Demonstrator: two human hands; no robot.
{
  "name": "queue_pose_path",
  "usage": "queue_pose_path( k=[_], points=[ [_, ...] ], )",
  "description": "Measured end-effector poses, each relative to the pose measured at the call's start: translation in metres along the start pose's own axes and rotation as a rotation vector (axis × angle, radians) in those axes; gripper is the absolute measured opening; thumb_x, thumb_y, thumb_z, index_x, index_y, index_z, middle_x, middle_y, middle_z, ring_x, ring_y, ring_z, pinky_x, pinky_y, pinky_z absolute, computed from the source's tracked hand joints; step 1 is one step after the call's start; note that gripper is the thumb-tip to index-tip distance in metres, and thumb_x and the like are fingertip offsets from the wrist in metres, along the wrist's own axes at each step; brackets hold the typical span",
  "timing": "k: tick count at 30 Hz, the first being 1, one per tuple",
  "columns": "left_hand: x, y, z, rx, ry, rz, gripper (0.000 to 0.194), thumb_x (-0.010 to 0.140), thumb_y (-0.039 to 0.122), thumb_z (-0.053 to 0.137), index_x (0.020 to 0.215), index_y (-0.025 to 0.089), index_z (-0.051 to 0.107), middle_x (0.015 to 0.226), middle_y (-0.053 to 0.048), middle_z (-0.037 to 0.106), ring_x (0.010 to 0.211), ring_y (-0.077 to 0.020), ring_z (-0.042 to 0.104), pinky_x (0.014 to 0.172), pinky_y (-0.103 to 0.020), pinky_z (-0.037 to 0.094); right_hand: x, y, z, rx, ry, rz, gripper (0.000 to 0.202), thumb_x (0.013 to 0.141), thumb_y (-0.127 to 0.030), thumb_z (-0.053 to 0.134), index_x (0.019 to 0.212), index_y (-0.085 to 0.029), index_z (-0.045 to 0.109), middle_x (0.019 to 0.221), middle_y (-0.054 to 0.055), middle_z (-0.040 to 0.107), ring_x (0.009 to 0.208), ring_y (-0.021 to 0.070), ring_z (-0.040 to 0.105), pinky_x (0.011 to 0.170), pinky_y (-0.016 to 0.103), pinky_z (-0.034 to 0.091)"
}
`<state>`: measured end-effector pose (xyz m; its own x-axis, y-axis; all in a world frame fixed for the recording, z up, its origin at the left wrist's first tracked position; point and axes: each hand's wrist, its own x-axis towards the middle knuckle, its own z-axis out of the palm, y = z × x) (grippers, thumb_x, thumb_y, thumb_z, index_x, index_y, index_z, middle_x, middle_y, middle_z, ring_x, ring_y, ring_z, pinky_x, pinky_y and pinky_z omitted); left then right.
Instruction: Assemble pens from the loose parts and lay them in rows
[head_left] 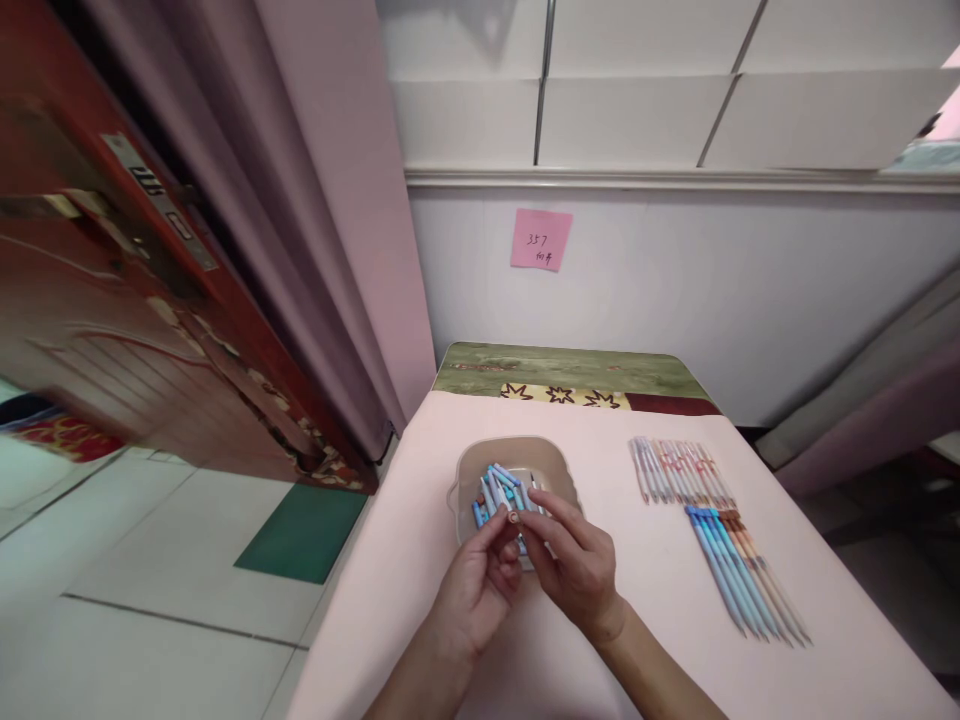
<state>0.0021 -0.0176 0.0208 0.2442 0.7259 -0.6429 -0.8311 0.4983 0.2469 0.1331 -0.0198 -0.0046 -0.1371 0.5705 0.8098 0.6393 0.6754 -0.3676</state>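
Over the near part of a beige plastic basket (517,447), both of my hands are closed in a pinch. Between the fingertips of my left hand (480,580) and my right hand (574,560) sits a small brown round piece (514,517), seen end-on; its full shape is hidden by the fingers. Blue, white and brown pen parts (499,480) lie loose in the basket, partly covered by my hands. To the right, a row of clear pens with reddish print (679,470) lies on the cloth. Nearer to me is a row of blue pens (724,570) beside brown pens (761,575).
A pale pink cloth (390,610) covers most of the table, leaving its green patterned far end (570,363) bare. Behind stands a white wall with a pink note (541,240). A red-brown door (150,300), a curtain and a green mat (304,530) are at left.
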Motion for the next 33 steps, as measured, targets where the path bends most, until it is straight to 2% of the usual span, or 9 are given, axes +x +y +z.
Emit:
queue_pose_path(
  k=[4,8,11,23,27,33],
  points=[
    [-0.001,0.0,-0.001,-0.007,-0.045,-0.009,0.01,0.085,0.016,0.058,0.09,0.007,0.061,0.063,-0.001,0.063,0.037,-0.0019,0.043,0.031,-0.011,0.032,0.004,-0.004,-0.005,0.042,0.024,0.018,0.029,0.081,-0.008,0.062,0.107,-0.021,0.064,0.11,0.01,0.067,0.096,0.0179,0.066,0.079,0.028,0.057],
    [-0.004,0.001,0.001,-0.004,-0.055,-0.033,0.014,0.085,0.016,0.058,0.091,0.005,0.061,0.066,-0.003,0.063,0.037,-0.0002,0.039,0.031,-0.011,0.03,0.009,-0.012,-0.015,0.108,0.123,0.125,0.026,0.079,-0.008,0.062,0.102,-0.02,0.064,0.106,0.01,0.067,0.089,0.0174,0.067,0.064,0.024,0.058],
    [-0.006,0.002,0.004,-0.016,-0.062,-0.042,0.015,0.087,0.016,0.056,0.094,0.003,0.06,0.067,-0.003,0.063,0.037,0.0001,0.039,0.031,-0.01,0.031,0.011,-0.015,-0.019,0.139,0.139,0.156,0.025,0.078,-0.008,0.063,0.1,-0.02,0.064,0.105,0.01,0.067,0.086,0.0172,0.067,0.058,0.022,0.057],
    [-0.006,-0.002,0.009,-0.053,-0.054,-0.049,0.011,0.089,0.013,0.05,0.088,0.008,0.06,0.058,0.0,0.058,0.038,-0.0026,0.045,0.034,-0.01,0.038,0.007,-0.008,-0.011,0.043,0.041,-0.038,0.026,0.082,-0.01,0.061,0.106,-0.018,0.064,0.106,0.01,0.069,0.095,0.0166,0.067,0.08,0.025,0.057],
    [-0.005,-0.002,0.01,-0.046,-0.032,-0.051,0.01,0.088,0.012,0.051,0.086,0.009,0.06,0.055,0.001,0.056,0.037,-0.003,0.045,0.035,-0.01,0.039,0.004,-0.005,-0.009,-0.035,0.017,-0.093,0.029,0.082,-0.012,0.063,0.11,-0.019,0.065,0.108,0.01,0.069,0.095,0.0165,0.067,0.08,0.025,0.056],
    [-0.002,-0.003,0.006,-0.012,-0.049,-0.032,0.008,0.086,0.011,0.054,0.085,0.008,0.061,0.053,0.002,0.055,0.037,-0.0028,0.045,0.035,-0.01,0.039,0.0,-0.001,-0.007,-0.126,-0.014,-0.102,0.032,0.081,-0.014,0.063,0.112,-0.022,0.065,0.11,0.01,0.069,0.089,0.0158,0.069,0.076,0.024,0.056]
  ],
)
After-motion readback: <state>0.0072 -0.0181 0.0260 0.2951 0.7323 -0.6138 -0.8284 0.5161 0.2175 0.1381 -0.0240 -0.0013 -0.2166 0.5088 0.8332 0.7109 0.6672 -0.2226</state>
